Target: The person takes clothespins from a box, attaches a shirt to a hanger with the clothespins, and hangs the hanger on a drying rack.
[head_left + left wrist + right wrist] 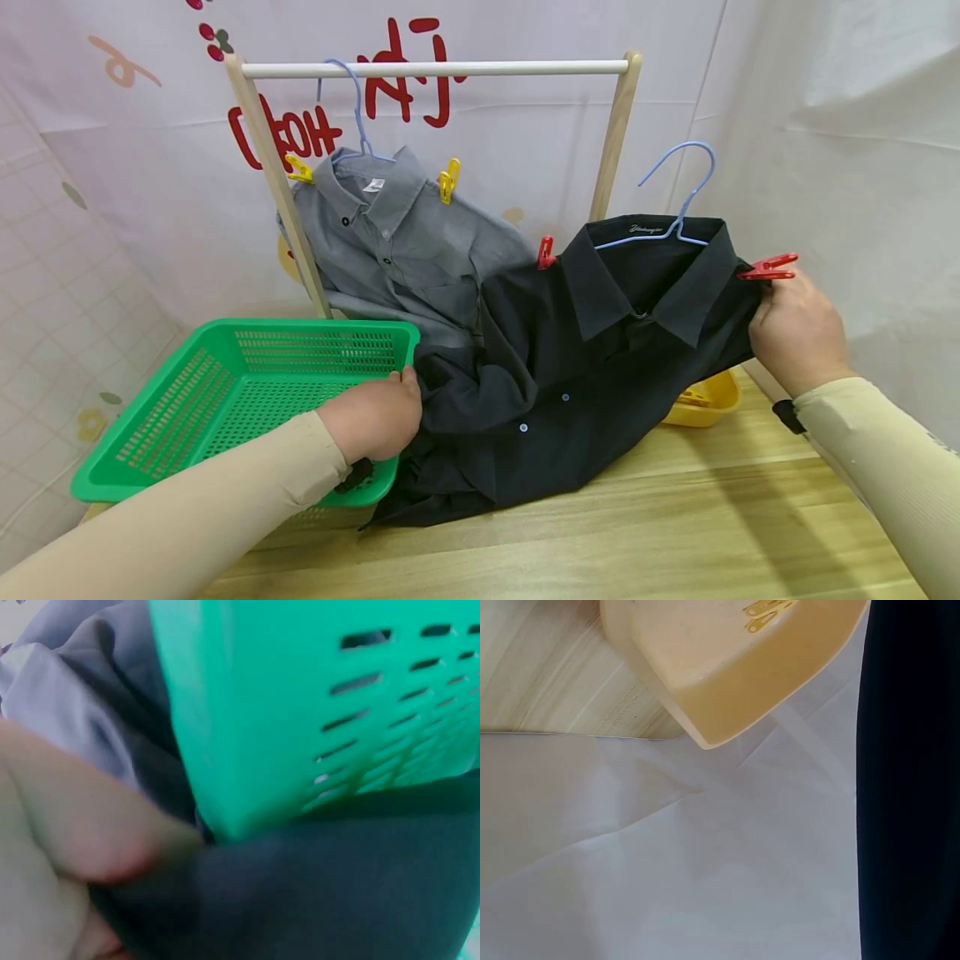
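A black collared shirt [592, 417] hangs on a blue hanger [697, 187], held up over the table. Red clothespins sit at both its shoulders, one on the left [547, 252] and one on the right [768, 267]. My right hand [802, 333] grips the shirt's shoulder just under the right clothespin; its fingers are mostly behind the cloth. By the corner of the green basket [315, 323], my left hand [375, 421] holds the shirt's sleeve. The left wrist view shows thumb and fingers pinching the dark cloth [322, 892] beside the basket wall [247, 712].
Behind, a grey shirt [442, 242] hangs on a rack [487, 69], with yellow clothespins [448, 181] at its shoulders. A yellow bin [708, 414] holding yellow clothespins [765, 611] stands behind the black shirt on the wooden table [660, 533]. White cloth [847, 167] forms the backdrop.
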The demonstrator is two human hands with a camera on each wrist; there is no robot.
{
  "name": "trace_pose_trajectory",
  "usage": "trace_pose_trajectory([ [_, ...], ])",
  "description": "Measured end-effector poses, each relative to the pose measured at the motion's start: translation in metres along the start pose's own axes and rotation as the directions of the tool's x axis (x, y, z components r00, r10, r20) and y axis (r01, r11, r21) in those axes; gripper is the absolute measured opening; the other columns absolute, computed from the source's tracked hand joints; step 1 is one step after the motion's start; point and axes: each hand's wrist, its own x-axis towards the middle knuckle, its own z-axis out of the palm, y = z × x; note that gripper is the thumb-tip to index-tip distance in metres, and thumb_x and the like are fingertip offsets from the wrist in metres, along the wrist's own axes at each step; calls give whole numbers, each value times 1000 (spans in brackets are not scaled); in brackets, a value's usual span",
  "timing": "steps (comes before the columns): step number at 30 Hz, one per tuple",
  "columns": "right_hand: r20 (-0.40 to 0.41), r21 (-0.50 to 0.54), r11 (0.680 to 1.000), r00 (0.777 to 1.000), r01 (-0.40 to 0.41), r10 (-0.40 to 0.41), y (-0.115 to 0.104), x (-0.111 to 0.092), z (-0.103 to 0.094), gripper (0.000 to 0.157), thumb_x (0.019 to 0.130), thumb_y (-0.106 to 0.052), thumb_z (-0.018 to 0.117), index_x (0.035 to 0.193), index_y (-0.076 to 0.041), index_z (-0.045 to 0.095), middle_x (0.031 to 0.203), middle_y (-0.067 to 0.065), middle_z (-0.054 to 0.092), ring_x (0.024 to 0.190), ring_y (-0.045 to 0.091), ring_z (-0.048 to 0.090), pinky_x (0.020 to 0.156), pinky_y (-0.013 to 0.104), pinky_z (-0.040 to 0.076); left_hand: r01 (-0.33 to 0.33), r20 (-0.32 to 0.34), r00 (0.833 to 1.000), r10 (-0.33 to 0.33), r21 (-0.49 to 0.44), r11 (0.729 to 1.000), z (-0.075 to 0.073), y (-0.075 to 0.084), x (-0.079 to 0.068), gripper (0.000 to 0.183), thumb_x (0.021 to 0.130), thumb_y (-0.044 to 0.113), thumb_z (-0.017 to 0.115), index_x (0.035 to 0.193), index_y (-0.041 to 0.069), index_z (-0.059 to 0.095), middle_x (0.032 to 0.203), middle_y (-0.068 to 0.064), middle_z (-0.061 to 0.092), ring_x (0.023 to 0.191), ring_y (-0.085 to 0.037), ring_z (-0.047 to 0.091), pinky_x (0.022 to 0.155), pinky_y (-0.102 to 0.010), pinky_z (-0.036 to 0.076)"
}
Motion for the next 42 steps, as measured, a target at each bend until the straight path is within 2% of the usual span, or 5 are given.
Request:
trace_pose_trajectory([
  [7,6,0,1000,1000,-3,3,-1,-1,-1,35,107,-4,33,110,21,58,111,36,55,101,57,52,94,72,46,-129,-281,948,149,91,988,-2,-7,-12,53,100,0,64,146,-19,48,63,-10,56,63,-28,63,49,-29,42],
  [21,-41,8,1000,999,9,-9,-1,-4,-3,35,106,-3,31,111,19,58,111,36,55,98,57,53,90,72,47,-251,-490,858,157,-131,959,-21,13,-1,68,108,7,49,167,-3,15,51,2,44,42,-14,33,47,-27,29],
  [27,-40,5,1000,999,2,-1,-1,-5,-5,35,105,-2,31,111,19,58,110,35,55,97,56,53,89,72,47,-307,-332,910,247,-143,941,-18,18,11,77,111,21,55,169,4,8,113,-13,76,88,-27,76,101,-39,55],
  [30,-36,-2,1000,999,-6,6,0,-5,-5,35,105,-3,31,111,19,57,110,36,55,95,57,53,87,72,47,-326,-223,933,283,-187,927,-17,14,13,86,109,41,58,171,11,6,173,-9,31,154,-25,44,131,-45,27],
  [42,-76,-13,1000,997,-23,22,5,-6,-16,37,104,-5,30,111,18,58,111,37,56,91,59,53,78,72,45,-393,-225,911,345,-224,892,-15,-12,9,78,111,60,36,170,16,12,179,-6,5,166,-25,6,134,-52,10],
])
